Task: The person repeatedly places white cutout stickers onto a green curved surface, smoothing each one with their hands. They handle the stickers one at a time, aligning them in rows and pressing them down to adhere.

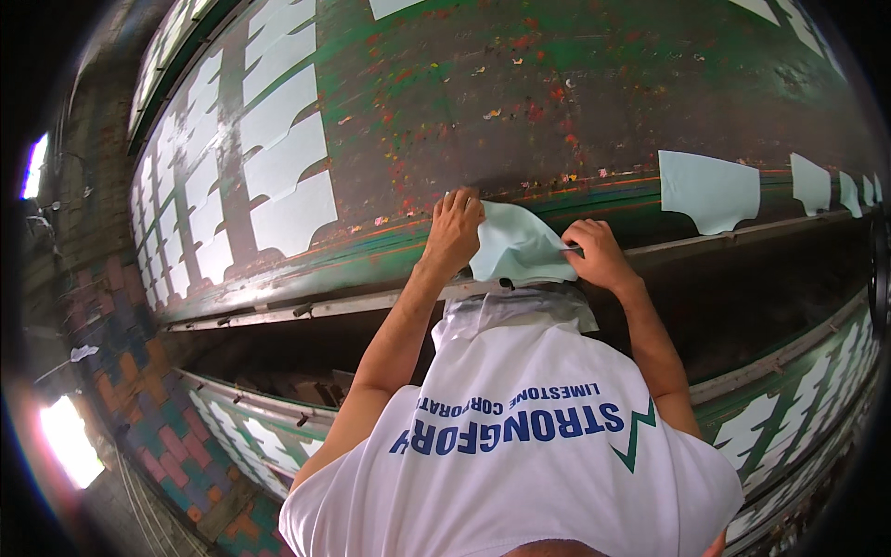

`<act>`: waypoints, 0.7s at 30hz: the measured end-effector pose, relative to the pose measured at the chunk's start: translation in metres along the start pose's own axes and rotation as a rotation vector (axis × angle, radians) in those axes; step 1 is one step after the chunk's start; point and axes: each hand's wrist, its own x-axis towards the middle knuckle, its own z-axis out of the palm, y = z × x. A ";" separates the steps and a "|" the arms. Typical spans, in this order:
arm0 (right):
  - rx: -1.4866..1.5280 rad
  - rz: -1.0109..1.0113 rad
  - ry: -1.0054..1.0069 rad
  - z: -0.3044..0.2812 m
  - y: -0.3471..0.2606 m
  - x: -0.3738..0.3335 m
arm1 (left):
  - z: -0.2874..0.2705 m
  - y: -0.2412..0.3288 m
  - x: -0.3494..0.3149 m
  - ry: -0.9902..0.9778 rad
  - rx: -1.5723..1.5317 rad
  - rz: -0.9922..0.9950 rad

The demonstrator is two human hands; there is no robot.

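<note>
A pale blue cut fabric piece [522, 243] is stretched between my two hands at the near edge of a long table [436, 121]. My left hand [453, 230] has its fingers closed on the left edge of the piece, with the knuckles up. On the other side, my right hand [601, 255] pinches the right edge, its fingers curled. The cloth between them is rumpled, and its lower edge hangs near the table's metal rail [371, 303]. Both fingertips are partly hidden.
Similar fabric pieces [295, 212] lie in rows at the left; another piece [710, 192] lies right of my hand. Red and green paint specks mark the tabletop. Crumpled greyish material [520, 304] sits at my waist. Behind me runs another table [251, 436] with pieces; coloured floor tiles [167, 427] are left.
</note>
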 end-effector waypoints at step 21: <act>0.028 0.497 0.565 -0.104 0.046 -0.034 | 0.034 0.022 0.051 0.074 -0.207 -0.022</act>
